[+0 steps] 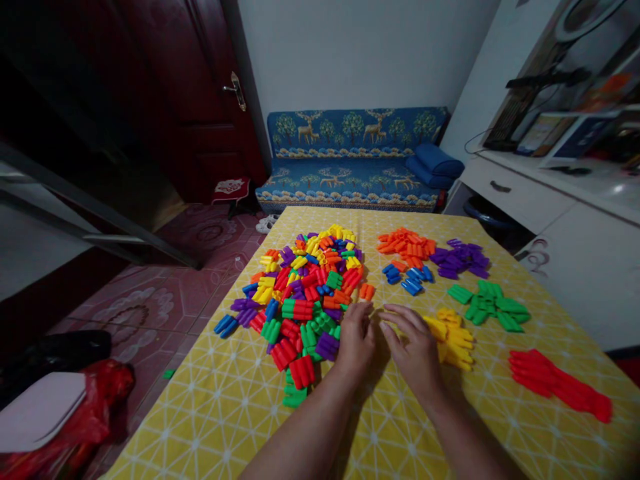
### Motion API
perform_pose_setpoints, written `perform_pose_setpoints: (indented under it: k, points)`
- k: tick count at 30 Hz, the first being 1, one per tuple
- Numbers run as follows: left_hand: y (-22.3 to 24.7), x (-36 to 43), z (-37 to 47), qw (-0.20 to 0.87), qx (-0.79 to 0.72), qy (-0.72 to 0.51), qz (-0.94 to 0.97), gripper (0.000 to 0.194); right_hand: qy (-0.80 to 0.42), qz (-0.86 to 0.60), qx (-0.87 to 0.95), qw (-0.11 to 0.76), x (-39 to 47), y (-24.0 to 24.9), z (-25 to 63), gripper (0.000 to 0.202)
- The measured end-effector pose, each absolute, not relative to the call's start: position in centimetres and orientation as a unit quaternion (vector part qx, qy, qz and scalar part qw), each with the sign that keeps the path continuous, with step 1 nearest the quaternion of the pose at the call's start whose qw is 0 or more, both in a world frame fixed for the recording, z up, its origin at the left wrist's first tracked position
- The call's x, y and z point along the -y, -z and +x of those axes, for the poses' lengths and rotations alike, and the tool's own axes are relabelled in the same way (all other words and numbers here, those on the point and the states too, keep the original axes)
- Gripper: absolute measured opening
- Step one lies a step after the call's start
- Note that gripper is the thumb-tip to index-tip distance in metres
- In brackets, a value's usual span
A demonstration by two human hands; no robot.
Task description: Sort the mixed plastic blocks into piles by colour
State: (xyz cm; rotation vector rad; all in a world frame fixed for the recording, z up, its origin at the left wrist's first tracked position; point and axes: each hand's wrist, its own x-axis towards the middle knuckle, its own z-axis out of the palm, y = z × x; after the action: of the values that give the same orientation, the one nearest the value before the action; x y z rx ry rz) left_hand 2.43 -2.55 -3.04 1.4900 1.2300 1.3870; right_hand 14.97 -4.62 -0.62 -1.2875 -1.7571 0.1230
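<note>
The left hand (356,337) is at the right edge of the mixed pile (310,293), palm down, with its fingers curled; whether it grips a piece cannot be determined. The right hand (413,341) is positioned opposite, partly open, with its fingers extended toward the left hand and its thumb apart from them; no piece is visible in its grasp. The fingertips of the two hands are near each other, low over the yellow tablecloth (200,427).

The mixed pile occupies the left side of the table and consists of ribbed plastic pieces in red, green, yellow, blue, purple and orange. An orange piece (367,291) lies at its right edge, just beyond the left hand.

Single-colour groups occupy the right side:
- Orange group (407,247): far end.
- Blue group (413,281): on the near side of the orange group.
- Purple group (460,259): right of the orange group.
- Green group (490,305): nearer than the purple group.
- Yellow group (453,339): directly beside the right hand, partly hidden by it.
- Red group (557,383): near right, arranged in an elongated cluster.

A blue patterned sofa (350,170) stands beyond the table. A white cabinet (575,260) is at the right.
</note>
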Motion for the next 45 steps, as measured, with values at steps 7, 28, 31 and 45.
perform_pose_setpoints:
  k: [7,28,31,45]
  points:
    - [0.7,3.7,0.4,0.291,-0.478,-0.459,0.690,0.031,-0.169,-0.539,0.615,0.550,5.5,2.0,10.5,0.020]
    - [-4.2,2.4,-5.9,0.136,-0.658,-0.158,0.723,0.026,-0.257,-0.544,0.590,0.538,4.6,3.3,10.6,0.015]
    - [-3.7,2.2,-5.5,0.199,-0.612,-0.250,0.723,0.021,-0.286,-0.541,0.570,0.547,4.8,3.0,10.4,0.022]
    - [-2.2,1.9,-5.0,0.214,-0.549,-0.322,0.741,0.013,-0.301,-0.529,0.511,0.607,5.0,2.5,11.7,0.024]
